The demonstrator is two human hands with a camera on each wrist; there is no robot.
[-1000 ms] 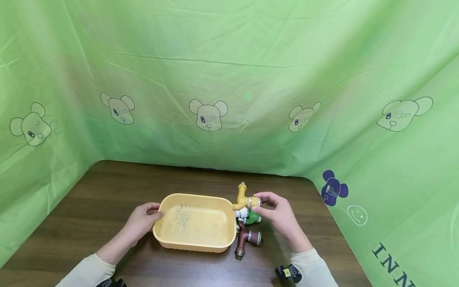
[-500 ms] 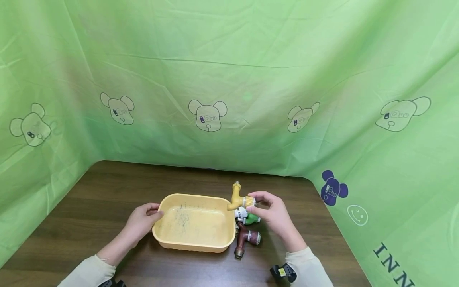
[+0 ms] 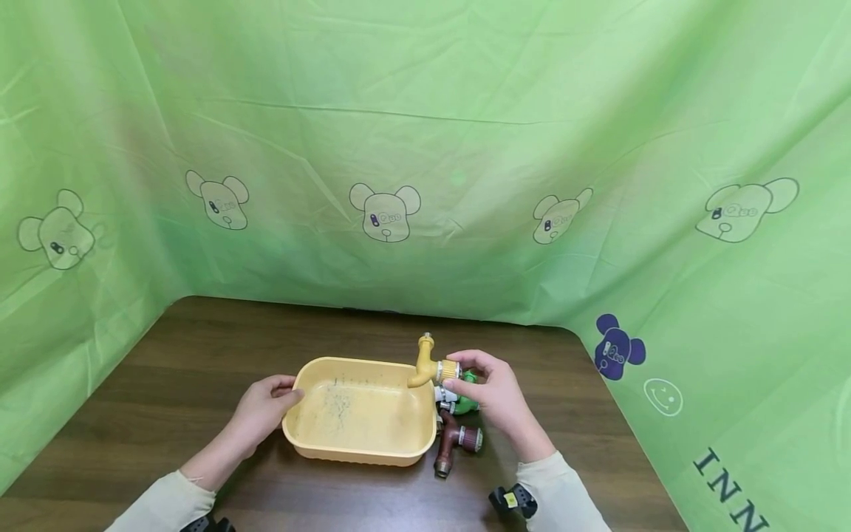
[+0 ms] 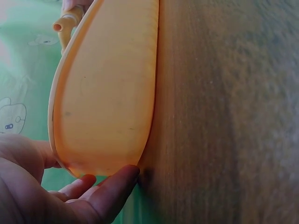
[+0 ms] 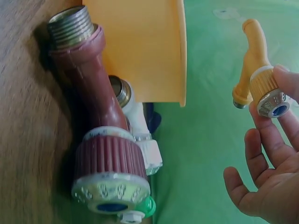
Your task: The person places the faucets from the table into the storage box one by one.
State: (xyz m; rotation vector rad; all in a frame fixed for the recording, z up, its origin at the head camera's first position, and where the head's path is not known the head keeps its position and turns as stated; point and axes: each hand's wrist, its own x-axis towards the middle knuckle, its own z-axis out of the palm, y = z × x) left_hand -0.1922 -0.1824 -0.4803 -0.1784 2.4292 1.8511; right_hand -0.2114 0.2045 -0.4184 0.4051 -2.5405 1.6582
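Note:
A yellow faucet [image 3: 424, 363] is held up over the right rim of a yellow plastic basin [image 3: 362, 423]. My right hand [image 3: 493, 393] pinches its ribbed knob between thumb and fingers, the other fingers spread in the right wrist view. On the basin's left end my left hand [image 3: 261, 414] grips the rim, thumb on top and fingers against the outer wall. Close beside the basin's right end lie a maroon faucet [image 3: 448, 443], a white faucet [image 3: 444, 394] and a green faucet [image 3: 467, 405]. The white and green ones are partly hidden.
The basin stands on a dark wood table [image 3: 219, 347], its inside showing dark scuff marks. Green cloth [image 3: 459, 111] printed with bear faces hangs along the back and both sides. A black wrist camera [image 3: 513, 501] sits by the right sleeve.
My right hand has carried the yellow faucet leftward and slightly up, from beside the basin's right edge to over its rim. The left hand keeps its grip on the basin.

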